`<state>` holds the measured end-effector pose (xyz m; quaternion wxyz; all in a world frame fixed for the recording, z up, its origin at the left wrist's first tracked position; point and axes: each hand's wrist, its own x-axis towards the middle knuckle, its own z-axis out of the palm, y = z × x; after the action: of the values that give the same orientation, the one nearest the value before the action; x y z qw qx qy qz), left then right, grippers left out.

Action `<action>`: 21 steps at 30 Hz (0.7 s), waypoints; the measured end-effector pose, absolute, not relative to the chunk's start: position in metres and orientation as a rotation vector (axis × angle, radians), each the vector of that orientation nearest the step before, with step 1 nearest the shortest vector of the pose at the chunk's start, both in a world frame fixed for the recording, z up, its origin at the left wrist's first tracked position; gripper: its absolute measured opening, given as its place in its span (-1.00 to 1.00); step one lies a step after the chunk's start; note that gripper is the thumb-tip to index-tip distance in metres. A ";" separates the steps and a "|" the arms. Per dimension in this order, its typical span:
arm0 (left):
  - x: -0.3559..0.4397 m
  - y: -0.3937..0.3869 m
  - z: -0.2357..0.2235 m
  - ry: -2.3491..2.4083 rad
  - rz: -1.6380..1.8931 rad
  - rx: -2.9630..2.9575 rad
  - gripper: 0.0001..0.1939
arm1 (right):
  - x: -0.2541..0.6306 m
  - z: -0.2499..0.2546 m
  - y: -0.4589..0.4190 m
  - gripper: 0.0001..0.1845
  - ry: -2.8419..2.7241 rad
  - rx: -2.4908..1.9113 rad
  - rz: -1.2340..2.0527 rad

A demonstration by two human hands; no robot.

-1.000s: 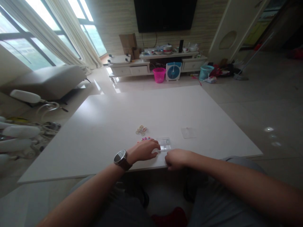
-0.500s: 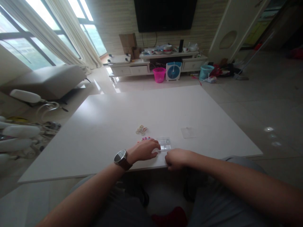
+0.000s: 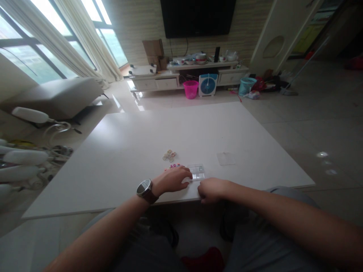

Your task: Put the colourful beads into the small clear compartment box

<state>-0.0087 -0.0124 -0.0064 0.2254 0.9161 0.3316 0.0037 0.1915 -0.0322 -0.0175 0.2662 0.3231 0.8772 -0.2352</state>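
Note:
A clear plastic box point(image 3: 197, 170) with small compartments lies near the table's front edge. My left hand point(image 3: 177, 178), a watch at its wrist, grips the left side of this box, thumb in front and fingers behind. Close to the box's front right corner, my right hand point(image 3: 212, 190) is curled closed at the table edge; anything inside its fingers is hidden. Small pink and red pieces point(image 3: 173, 166) show just beyond my left hand, which partly covers them. Behind them is a little pile of pale rings point(image 3: 169, 155). A flat clear lid point(image 3: 226, 158) lies farther right.
The white table point(image 3: 136, 143) stretches out ahead, its front edge right above my lap. Across the floor stand a low cabinet point(image 3: 167, 84), a pink basket point(image 3: 191, 90), a blue fan point(image 3: 208, 85) and a teal basket point(image 3: 246, 87). A grey bench point(image 3: 56, 96) is at the left.

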 end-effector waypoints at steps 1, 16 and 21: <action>-0.009 -0.012 -0.006 0.918 0.009 2.527 -0.74 | 0.192 -0.018 -0.032 -0.62 2.373 0.873 -0.637; -0.009 -0.012 -0.007 0.914 0.009 2.543 -0.74 | 0.193 -0.025 -0.031 -0.61 2.383 0.862 -0.634; -0.008 -0.013 -0.006 0.918 0.004 2.551 -0.75 | 0.193 -0.025 -0.031 -0.61 2.384 0.854 -0.632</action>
<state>-0.0080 -0.0127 -0.0060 0.2136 0.9192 0.3308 0.0015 0.1933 -0.0312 -0.0250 0.2626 0.3158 0.8813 -0.2337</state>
